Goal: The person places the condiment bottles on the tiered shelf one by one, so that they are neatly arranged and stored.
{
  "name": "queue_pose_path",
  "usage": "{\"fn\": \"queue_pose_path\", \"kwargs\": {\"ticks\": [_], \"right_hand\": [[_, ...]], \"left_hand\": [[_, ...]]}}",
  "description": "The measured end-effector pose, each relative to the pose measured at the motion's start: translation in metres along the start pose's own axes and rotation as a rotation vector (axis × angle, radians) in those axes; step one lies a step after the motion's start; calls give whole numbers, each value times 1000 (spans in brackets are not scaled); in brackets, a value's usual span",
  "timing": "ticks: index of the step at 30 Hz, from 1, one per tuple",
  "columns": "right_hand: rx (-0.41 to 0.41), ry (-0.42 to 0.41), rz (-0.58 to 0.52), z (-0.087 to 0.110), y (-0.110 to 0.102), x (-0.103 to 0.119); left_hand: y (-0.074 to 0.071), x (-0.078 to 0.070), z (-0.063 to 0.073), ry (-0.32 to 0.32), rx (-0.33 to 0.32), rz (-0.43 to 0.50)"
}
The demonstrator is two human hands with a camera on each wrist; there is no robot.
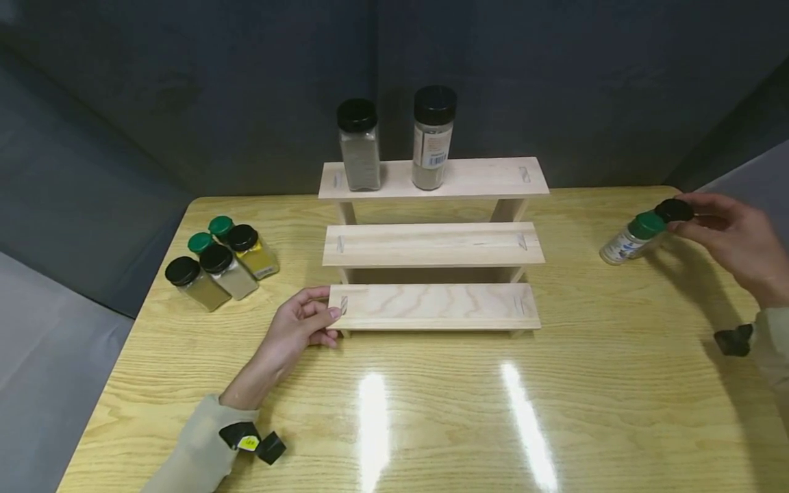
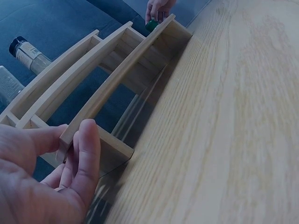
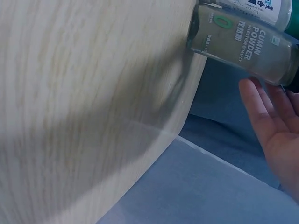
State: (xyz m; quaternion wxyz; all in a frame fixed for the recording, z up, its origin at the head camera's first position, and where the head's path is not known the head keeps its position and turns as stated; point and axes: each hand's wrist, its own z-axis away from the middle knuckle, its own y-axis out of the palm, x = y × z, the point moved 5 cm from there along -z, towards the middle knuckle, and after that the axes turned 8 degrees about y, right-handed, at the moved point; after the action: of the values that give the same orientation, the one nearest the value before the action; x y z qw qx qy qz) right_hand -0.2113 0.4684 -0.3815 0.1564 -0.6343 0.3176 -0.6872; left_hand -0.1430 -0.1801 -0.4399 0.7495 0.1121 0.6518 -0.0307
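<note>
**Left hand (image 1: 298, 325) pinching the wooden rack (image 1: 434, 244), right hand (image 1: 733, 239) holding the cumin jar (image 3: 243, 46)**

From where I'm standing, the left hand is closing narrowly on the left end of the rack's lowest step, its thumb lying over the top and its fingers curling beneath. The rack is standing at the centre of the frame, three flat planks of pale, smooth wood rising stepwise, wavy grain running across the lowest.

Over at the right edge, the right hand is bending its fingers and thumb around the cumin jar's black cap. That jar is showing flat, clear sides and light lettering. Just beside it, a round green-capped jar (image 1: 622, 246) is standing on the table, wearing a white label with blue print.

On the top step, a square-sided jar (image 1: 361, 161) and a rounder, labelled jar (image 1: 431, 150) are standing apart, both wearing black caps. At left, five jars (image 1: 237, 277) are clustering, three capped black and two green. The grained, yellowish table (image 1: 444, 411) is reflecting two bright streaks at the lower centre, while dark, creased cloth (image 1: 259, 89) is hanging behind.
</note>
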Motion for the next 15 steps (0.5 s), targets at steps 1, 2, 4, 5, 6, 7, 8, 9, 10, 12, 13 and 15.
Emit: {"fn": "queue_pose_path", "kwargs": {"ticks": [1, 2, 4, 5, 6, 7, 8, 9, 10, 12, 13, 15], "right_hand": [[-10, 0, -5, 1, -1, -1], [-15, 8, -21, 2, -2, -1], [-30, 19, -70, 4, -5, -2], [-39, 17, -80, 5, -7, -3], [-46, 6, -99, 6, -10, -2], [-59, -7, -106, 7, -12, -2], [-69, -18, -123, 7, -15, -2], [-91, -33, -127, 7, -19, -1], [-111, -42, -124, 8, -22, 0], [-148, -46, -130, 8, -28, 2], [-168, -41, -137, 7, -32, 3], [-192, -14, -150, 8, -38, 8]], "left_hand": [[0, 0, 0, 0, 1, 1], [0, 0, 0, 1, 2, 2], [0, 1, 0, 1, 3, 4], [0, 0, 0, 2, 3, 4], [0, 0, 0, 3, 2, 4], [-1, 0, 0, 3, 2, 3], [-1, 0, 0, 4, 1, 2], [-1, 0, 0, 4, 1, 0], [-1, 0, 0, 3, 1, -2], [-1, 0, 0, 0, -2, -6], [-1, 0, 0, -3, -2, -8], [-1, 0, 0, -7, -1, -8]]}}
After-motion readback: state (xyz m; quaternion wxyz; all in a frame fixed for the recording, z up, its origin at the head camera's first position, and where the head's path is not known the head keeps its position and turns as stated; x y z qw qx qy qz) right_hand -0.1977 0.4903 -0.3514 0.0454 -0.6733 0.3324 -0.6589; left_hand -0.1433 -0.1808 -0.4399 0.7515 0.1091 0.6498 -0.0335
